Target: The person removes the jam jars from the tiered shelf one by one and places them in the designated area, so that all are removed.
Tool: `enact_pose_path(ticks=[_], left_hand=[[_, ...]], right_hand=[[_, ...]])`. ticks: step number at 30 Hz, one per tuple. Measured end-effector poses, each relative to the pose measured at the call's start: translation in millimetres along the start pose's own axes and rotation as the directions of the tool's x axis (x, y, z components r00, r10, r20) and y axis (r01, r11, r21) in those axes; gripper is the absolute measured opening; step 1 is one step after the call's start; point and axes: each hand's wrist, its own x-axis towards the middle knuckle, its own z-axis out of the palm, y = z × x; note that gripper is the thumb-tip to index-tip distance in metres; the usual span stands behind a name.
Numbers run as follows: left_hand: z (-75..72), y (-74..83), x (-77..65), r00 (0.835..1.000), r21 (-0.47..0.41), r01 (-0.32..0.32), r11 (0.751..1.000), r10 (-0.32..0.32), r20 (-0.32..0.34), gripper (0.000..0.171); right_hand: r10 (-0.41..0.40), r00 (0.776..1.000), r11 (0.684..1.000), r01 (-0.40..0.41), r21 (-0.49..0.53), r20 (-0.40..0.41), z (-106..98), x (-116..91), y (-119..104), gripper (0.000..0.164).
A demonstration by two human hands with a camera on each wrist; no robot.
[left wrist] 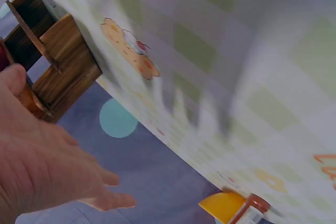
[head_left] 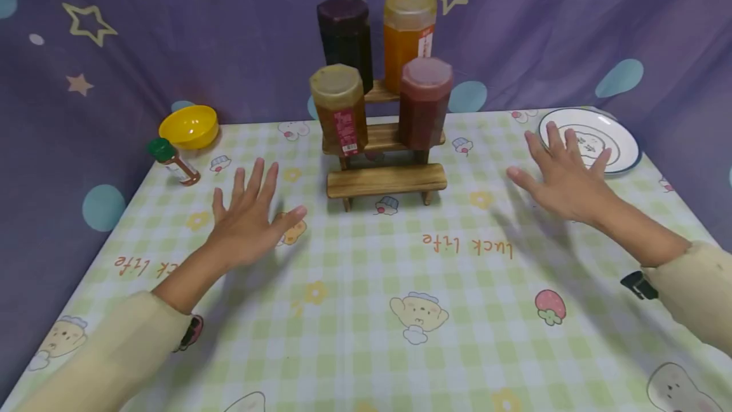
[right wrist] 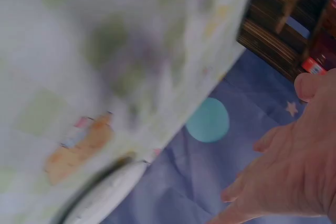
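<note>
My left hand [head_left: 243, 224] hovers over the left part of the table with its fingers spread, holding nothing. On the right, my right hand [head_left: 569, 183] is also spread and overlaps the near edge of a white plate [head_left: 620, 145] with a dark rim in the head view. Between the hands stands a stepped wooden rack [head_left: 386, 181]. Its middle step bears a jar with a yellowish lid [head_left: 340, 107] and a red jar [head_left: 424, 103]. Higher up, at the back, are a dark jar [head_left: 347, 43] and an orange jar [head_left: 403, 43]. The lowest step is bare.
A yellow bowl [head_left: 191, 127] sits at the back left corner. In front of it stands a small green-capped seasoning bottle [head_left: 178, 167]. A checked cloth [head_left: 354, 336] covers the table, and a purple curtain [head_left: 257, 37] hangs behind it.
</note>
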Motion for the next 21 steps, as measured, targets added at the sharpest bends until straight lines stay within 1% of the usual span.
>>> enact_pose_path(ticks=[3, 6, 8, 10, 13, 15, 18, 21], left_hand=[[-0.2, 5.1, 5.0, 0.999, -0.068, -0.002, 0.998, -0.001, -0.039, 0.092], [0.3, 11.0, 9.9, 0.997, -0.139, -0.012, 0.99, 0.001, -0.08, 0.092], [1.6, 14.8, 13.2, 0.994, -0.199, -0.026, 0.98, 0.005, -0.109, 0.091], [3.1, 17.6, 15.6, 0.991, -0.266, -0.04, 0.963, 0.005, -0.132, 0.089], [4.0, 21.1, 18.2, 0.99, -0.364, -0.044, 0.93, -0.008, -0.14, 0.085], [4.6, 23.2, 19.9, 0.991, -0.424, -0.049, 0.904, -0.01, -0.134, 0.083], [6.0, 25.9, 22.1, 0.994, -0.516, -0.05, 0.855, -0.007, -0.108, 0.08], [8.1, 28.2, 24.8, 0.998, -0.594, -0.032, 0.804, -0.01, -0.067, 0.08]], right_hand=[[-0.009, 0.999, 1.0, 0.01, 0.018, -0.041, -12.8, 4.1, -3.8, 0.082], [-0.014, 0.995, 0.998, 0.02, 0.055, -0.095, -24.9, 8.5, -8.8, 0.083], [-0.006, 0.991, 0.996, 0.017, 0.084, -0.134, -31.7, 10.8, -12.3, 0.084], [0.006, 0.986, 0.992, 0.015, 0.122, -0.169, -36.4, 13.2, -15.8, 0.084], [0.006, 0.978, 0.982, 0.033, 0.186, -0.21, -40.0, 16.2, -20.0, 0.083], [-0.006, 0.973, 0.97, 0.062, 0.235, -0.229, -41.0, 19.1, -21.7, 0.08], [-0.024, 0.971, 0.945, 0.1, 0.31, -0.239, -42.9, 25.9, -23.9, 0.076], [-0.028, 0.975, 0.907, 0.118, 0.404, -0.221, -47.8, 35.5, -27.6, 0.073]])
